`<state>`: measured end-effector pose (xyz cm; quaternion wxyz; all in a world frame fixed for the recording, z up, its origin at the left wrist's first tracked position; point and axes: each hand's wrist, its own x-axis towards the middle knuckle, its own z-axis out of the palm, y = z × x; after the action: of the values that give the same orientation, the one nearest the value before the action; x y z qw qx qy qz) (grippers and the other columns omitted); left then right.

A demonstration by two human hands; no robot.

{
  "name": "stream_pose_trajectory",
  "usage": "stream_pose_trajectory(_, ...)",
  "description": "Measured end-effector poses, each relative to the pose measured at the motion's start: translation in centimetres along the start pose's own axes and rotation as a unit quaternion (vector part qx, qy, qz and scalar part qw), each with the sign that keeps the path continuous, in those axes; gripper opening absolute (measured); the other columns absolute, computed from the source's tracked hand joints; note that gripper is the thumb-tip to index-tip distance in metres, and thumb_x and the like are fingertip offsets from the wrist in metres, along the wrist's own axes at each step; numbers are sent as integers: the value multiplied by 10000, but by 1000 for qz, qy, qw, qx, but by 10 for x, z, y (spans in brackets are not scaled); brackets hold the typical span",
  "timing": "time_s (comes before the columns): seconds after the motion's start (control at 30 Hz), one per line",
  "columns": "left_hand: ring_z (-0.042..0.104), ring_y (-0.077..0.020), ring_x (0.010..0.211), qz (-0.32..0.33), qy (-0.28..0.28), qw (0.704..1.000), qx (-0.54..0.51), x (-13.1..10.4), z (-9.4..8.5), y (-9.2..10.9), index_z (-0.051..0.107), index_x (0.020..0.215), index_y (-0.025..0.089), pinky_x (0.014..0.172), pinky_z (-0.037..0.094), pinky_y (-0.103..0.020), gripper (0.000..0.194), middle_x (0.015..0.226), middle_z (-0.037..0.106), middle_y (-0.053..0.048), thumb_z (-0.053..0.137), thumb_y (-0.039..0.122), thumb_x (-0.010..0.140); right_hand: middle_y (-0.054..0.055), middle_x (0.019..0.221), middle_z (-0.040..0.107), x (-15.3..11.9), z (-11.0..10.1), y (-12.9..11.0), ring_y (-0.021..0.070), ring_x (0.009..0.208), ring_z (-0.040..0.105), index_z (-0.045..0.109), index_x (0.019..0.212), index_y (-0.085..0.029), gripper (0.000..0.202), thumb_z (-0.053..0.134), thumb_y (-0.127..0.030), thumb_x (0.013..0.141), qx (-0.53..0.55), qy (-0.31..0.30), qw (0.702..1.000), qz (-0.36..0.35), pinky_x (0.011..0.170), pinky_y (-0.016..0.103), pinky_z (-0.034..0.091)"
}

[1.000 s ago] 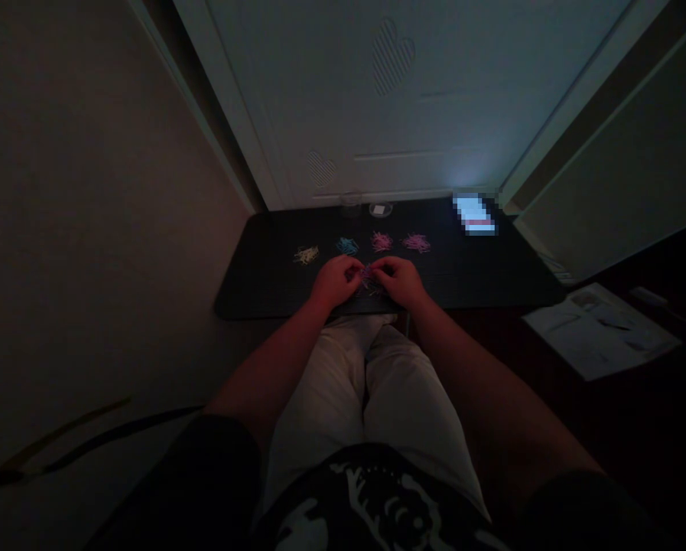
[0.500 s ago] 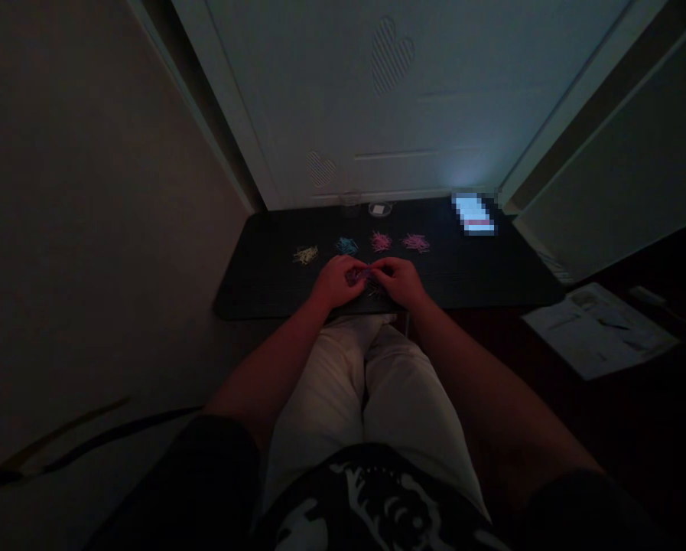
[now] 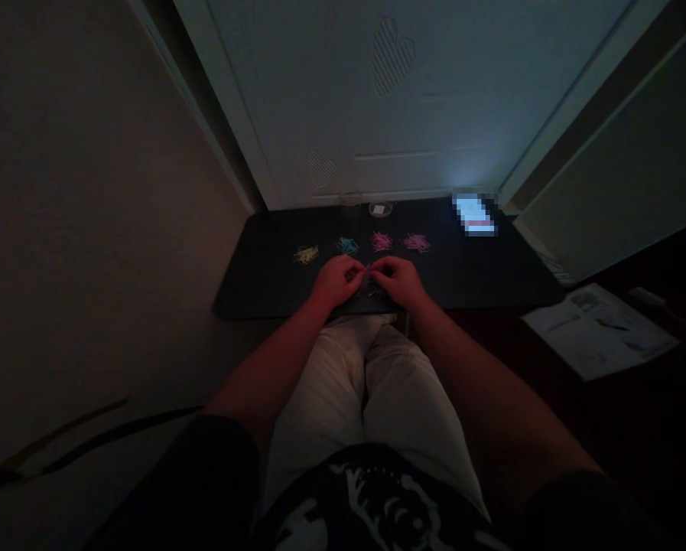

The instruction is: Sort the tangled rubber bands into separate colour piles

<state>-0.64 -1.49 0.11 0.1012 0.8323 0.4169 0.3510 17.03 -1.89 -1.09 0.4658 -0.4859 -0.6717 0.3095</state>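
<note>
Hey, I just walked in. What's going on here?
A person sits at a dark table, the left hand and right hand close together, fingertips at some small purplish strips. It's too dim to tell exactly how they're held. Just beyond the hands lie four separate little piles: yellowish, blue, and two pinkish. A bright screen glows at the table's far right.

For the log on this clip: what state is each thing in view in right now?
Left hand: fingertips pinched at the purple sticks.
Right hand: fingertips pinched there too.
Purple sticks: between the hands, partly hidden.
Yellow pile: loose, heaped.
Blue pile: loose, heaped.
Two pinkish piles: loose, separate.
Clear container: standing; contents unclear.
Screen: lit, pixelated.
Printed sheet: spread out.
</note>
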Motion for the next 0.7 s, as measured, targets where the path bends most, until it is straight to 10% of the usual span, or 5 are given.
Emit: stream_pose_trajectory(0.7, 568, -157, 797, -18, 8, 1000, -4, 0, -1, 1, 636, 846, 181, 746, 448, -293, 150, 818, 629, -35, 533, 290, 835, 41, 762, 656, -1, -1, -2, 163, 710, 579, 661, 755, -172, 125, 584, -269, 740, -56, 27, 997, -41, 684, 298, 455)
